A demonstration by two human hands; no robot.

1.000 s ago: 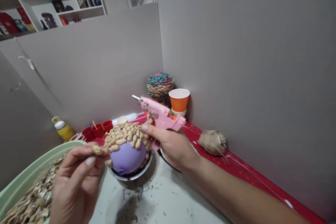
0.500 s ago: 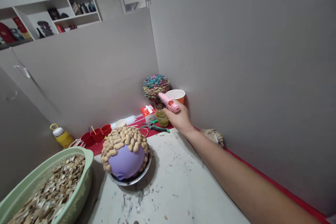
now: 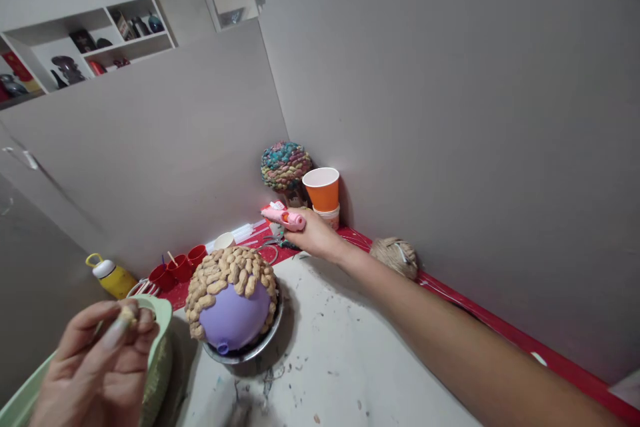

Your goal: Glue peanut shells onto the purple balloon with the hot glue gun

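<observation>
My right hand (image 3: 321,237) reaches out over the back of the table, wrapped round a pink glue gun (image 3: 285,217) with an orange trigger. At the lower left, my left hand (image 3: 103,367) pinches a small pale piece of peanut shell (image 3: 129,315), slightly blurred, above the green basket (image 3: 163,347). Between the hands, a purple balloon (image 3: 235,317) rests in a metal bowl (image 3: 257,352). Rows of peanut shells (image 3: 227,272) cover its top and sides, leaving the front bare. My left hand hides most of the basket.
Behind stand red cups (image 3: 180,269), a yellow bottle (image 3: 116,279), a colourful ball-topped piece (image 3: 285,165) and an orange paper cup (image 3: 323,195). A twine ball (image 3: 395,257) lies by the right wall. The white tabletop (image 3: 320,360) bears specks and stains.
My left hand has come into view over the basket, pinching a shell piece. My right hand has moved left and lower with the glue gun. The view has shifted slightly.
</observation>
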